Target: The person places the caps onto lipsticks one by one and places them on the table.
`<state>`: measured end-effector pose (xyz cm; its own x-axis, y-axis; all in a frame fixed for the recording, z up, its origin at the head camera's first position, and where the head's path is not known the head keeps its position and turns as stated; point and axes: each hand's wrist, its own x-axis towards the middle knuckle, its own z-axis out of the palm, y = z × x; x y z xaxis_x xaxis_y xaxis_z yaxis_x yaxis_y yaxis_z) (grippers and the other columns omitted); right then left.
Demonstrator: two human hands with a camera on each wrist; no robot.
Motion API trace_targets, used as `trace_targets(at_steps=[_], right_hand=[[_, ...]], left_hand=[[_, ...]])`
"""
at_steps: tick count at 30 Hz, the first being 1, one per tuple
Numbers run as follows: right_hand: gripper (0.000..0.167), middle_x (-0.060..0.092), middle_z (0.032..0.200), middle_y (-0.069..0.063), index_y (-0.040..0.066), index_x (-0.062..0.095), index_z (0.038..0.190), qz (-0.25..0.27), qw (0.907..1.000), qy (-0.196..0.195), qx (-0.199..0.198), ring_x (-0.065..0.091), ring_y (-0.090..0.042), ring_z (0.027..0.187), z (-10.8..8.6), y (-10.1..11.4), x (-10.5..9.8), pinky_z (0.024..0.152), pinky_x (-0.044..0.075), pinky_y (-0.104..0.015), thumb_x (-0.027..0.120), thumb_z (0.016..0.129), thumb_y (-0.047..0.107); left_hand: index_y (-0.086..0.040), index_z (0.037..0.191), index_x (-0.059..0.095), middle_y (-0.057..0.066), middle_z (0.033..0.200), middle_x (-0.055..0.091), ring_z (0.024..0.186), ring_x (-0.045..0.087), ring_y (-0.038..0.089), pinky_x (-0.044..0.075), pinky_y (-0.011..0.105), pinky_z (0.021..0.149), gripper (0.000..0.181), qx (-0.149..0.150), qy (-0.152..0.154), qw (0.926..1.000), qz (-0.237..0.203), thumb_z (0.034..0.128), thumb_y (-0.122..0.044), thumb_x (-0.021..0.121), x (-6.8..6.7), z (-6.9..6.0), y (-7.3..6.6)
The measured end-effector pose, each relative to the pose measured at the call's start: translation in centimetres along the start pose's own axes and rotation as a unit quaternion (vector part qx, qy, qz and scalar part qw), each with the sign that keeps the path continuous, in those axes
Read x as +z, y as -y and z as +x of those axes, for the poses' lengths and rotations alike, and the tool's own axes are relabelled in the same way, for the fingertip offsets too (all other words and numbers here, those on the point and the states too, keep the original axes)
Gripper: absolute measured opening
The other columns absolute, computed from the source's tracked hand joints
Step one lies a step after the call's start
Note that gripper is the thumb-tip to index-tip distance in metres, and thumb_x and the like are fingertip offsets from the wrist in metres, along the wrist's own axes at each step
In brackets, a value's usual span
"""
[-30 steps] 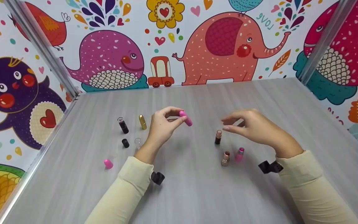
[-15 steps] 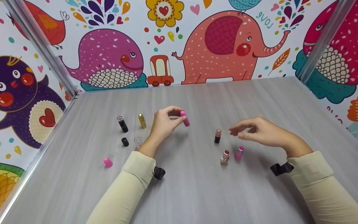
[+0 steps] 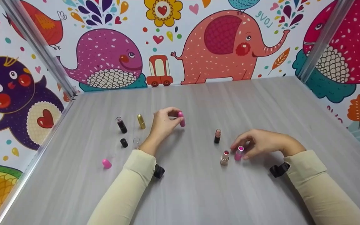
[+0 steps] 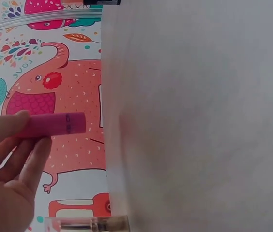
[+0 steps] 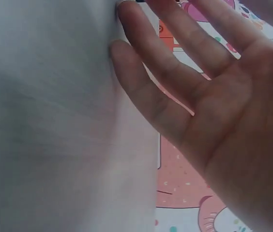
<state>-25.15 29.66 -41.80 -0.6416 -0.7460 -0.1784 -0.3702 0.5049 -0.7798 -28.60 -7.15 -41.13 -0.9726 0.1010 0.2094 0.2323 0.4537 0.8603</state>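
The left hand's (image 3: 164, 123) fingers pinch a pink tube (image 3: 182, 121) near mid-desk. The right hand's (image 3: 262, 143) fingers, loosely curved apart, surround a pink lipstick (image 3: 238, 154); contact is unclear. Just left stands a red lipstick (image 3: 224, 158); farther, a nude one (image 3: 217, 136). Left lies a pink cap (image 3: 106, 163).

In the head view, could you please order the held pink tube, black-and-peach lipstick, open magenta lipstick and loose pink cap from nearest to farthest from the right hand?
1. Magenta lipstick: beside the right hand
2. Black-and-peach lipstick: left of that hand
3. Pink tube: in the left hand
4. Pink cap: far left
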Motion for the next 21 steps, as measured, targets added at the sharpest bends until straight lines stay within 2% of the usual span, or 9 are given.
trace_targets(at_steps=[9,21], right_hand=[[0.028,0.079,0.107,-0.004,0.012,0.082,0.114,0.028,0.9996,-0.002,-0.01,0.065,-0.017,0.094,0.6,-1.1,0.3,0.082,0.056,-0.024,0.089,0.088,0.009],[0.025,0.08,0.105,-0.009,0.005,0.081,0.111,0.05,0.9984,0.003,-0.026,0.066,-0.011,0.092,0.7,-1.3,0.5,0.08,0.056,-0.023,0.087,0.087,0.004]], left_hand=[[-0.007,0.114,0.078,0.007,0.109,0.076,0.103,0.072,0.021,0.063,0.035,0.093,0.016,-0.025,-0.018,0.9995,0.011,0.0976,-0.005,0.078,0.5,0.2,0.7],[-0.005,0.118,0.077,0.01,0.115,0.075,0.109,0.068,0.024,0.061,0.036,0.098,0.019,-0.04,-0.039,0.9981,0.025,0.0991,-0.005,0.076,0.7,0.4,1.1]])
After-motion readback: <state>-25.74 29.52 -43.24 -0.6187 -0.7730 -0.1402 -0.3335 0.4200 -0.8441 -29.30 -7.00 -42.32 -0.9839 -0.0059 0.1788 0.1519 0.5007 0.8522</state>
